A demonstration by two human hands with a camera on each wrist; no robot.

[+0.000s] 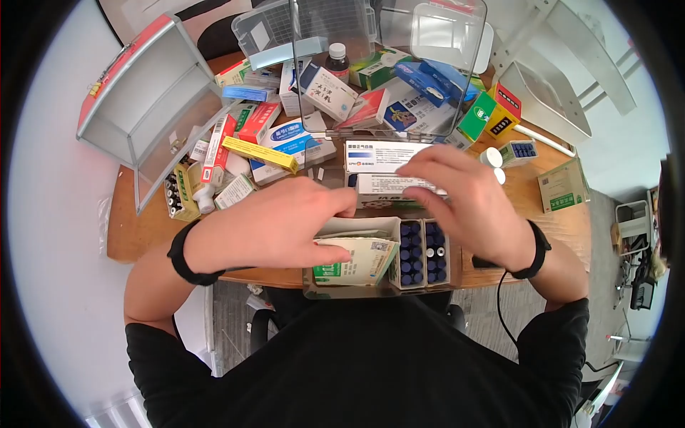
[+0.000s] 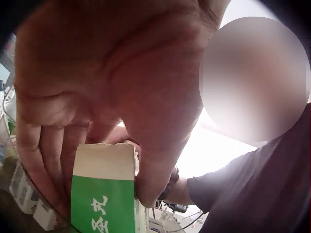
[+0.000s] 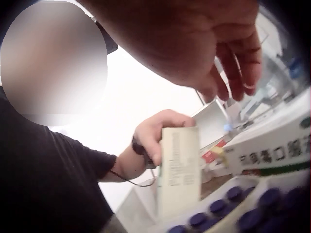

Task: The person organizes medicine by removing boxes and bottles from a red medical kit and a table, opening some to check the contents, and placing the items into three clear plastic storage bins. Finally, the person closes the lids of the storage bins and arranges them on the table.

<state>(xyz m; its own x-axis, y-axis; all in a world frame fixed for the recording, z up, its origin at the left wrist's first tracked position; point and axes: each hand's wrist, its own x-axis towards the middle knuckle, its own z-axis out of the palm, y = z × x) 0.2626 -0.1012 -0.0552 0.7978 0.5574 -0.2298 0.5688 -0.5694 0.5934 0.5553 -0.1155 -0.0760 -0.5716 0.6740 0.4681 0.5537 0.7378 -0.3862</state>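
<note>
My left hand (image 1: 275, 221) is over the left part of a clear plastic bin (image 1: 371, 291). Its thumb and fingers lie on either side of a cream-and-green medicine box (image 2: 103, 194), gripping its upper part. The same box (image 3: 181, 167) stands upright in the right wrist view. Above the bin's right side hovers my right hand (image 1: 474, 196), fingers bent loosely and apart from the thumb, holding nothing. Below its fingertips lie white medicine boxes (image 1: 382, 184). Two open cartons of purple-capped vials (image 1: 412, 253) stand in the bin beside the cream box.
Medicine boxes, including a yellow one (image 1: 260, 154), and a brown bottle (image 1: 337, 63) crowd the table's back. A clear lid (image 1: 389, 134) rises behind the bin. At left stands an open red-trimmed case (image 1: 153, 93); at right lies a green-and-cream box (image 1: 562, 187).
</note>
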